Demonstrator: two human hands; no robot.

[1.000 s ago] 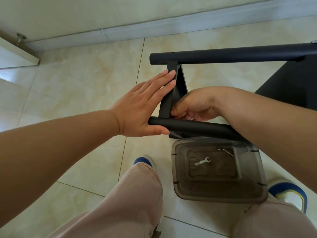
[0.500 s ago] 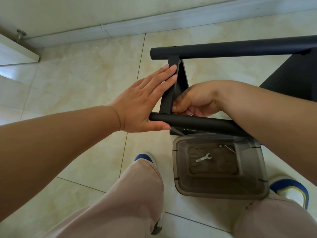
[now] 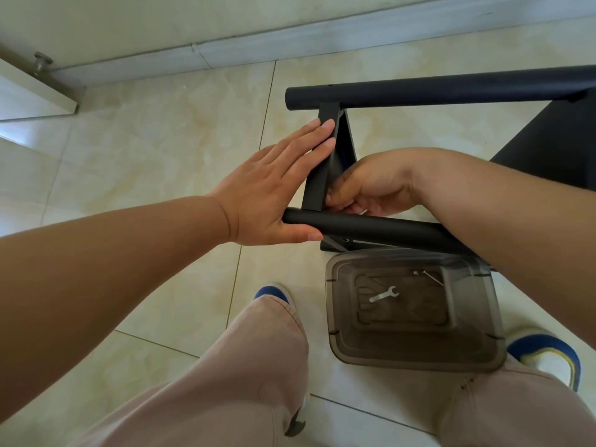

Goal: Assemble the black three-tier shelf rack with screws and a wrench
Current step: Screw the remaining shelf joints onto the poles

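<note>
Crossbar lies between flat left fingers (right fingers curled).

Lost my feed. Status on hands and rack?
Left hand flat against crossbar. Right hand fingers curled at the joint; what they hold is hidden. Wrench unused in bin. Nothing blocking.

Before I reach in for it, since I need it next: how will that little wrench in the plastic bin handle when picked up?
The wrench looks thin, flat and metal: probably stiff and light. Lying flat on the floor of the bin, it may be fiddly to pinch and could slide on the smooth plastic. It seems unlikely to roll.
</note>
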